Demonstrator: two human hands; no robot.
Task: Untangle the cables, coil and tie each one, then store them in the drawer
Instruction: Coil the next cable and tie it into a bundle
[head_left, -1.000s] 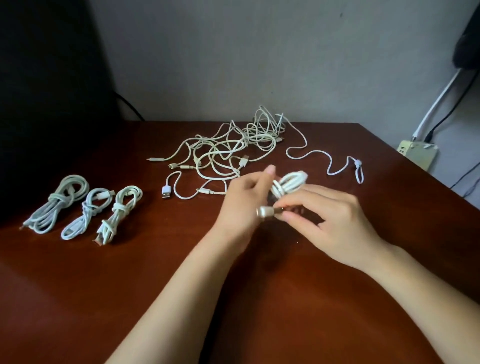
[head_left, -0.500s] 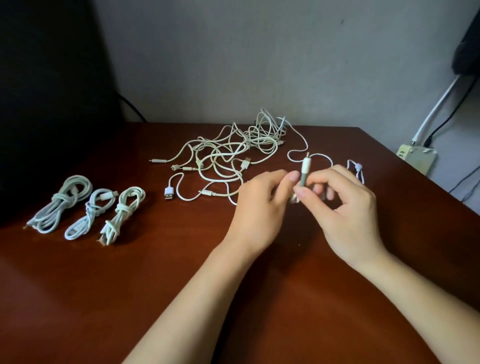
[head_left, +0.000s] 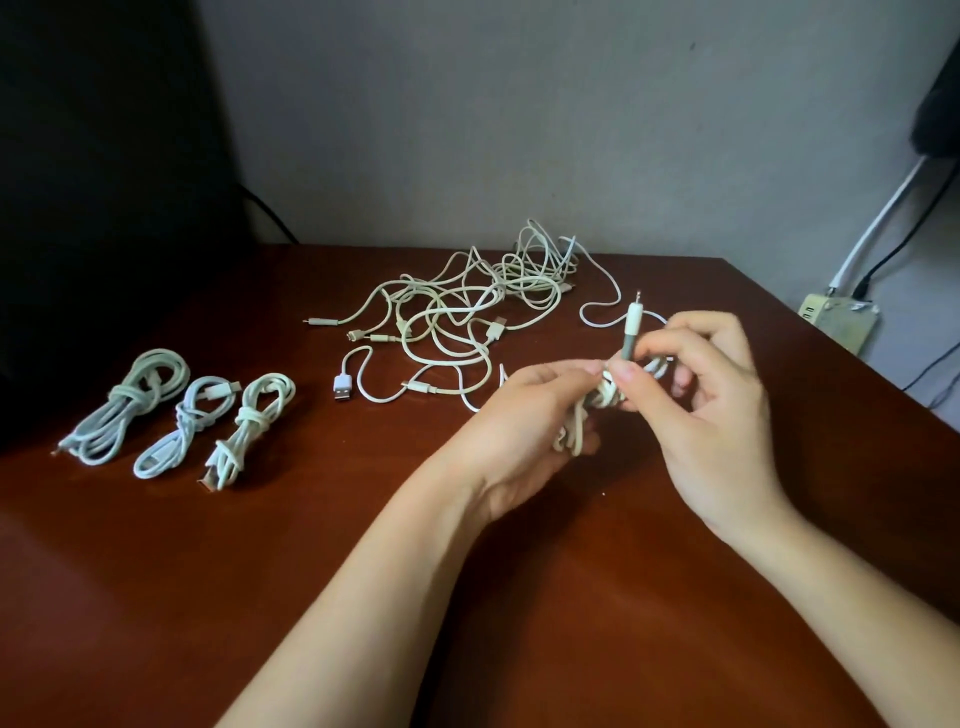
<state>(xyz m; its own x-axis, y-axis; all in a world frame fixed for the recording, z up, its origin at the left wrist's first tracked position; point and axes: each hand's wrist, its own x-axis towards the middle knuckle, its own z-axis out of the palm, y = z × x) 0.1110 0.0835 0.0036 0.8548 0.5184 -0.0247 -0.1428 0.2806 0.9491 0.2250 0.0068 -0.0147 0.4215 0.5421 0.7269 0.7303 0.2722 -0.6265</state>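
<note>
Head view: left hand (head_left: 519, 434) grips coil (head_left: 574, 435), right hand (head_left: 719, 410) pinches its plug (head_left: 631, 327) upright, hands close together. Tangle (head_left: 448, 310) just beyond left hand; three tied coils (head_left: 188, 422) well left, on desk (head_left: 311, 561).

Reddish-brown wooden surface (head_left: 208, 597) set against a plain grey wall (head_left: 467, 130).

Off the surface's left edge rises a large black shape (head_left: 104, 156), possibly a screen, though it is too dark to tell; a black lead (head_left: 270, 218) curves down behind the surface's far edge beside it. Beyond the surface's right corner sits a pale socket box (head_left: 839, 322), with a white conduit (head_left: 878, 223) and a black wire (head_left: 909, 234) running up from it.
</note>
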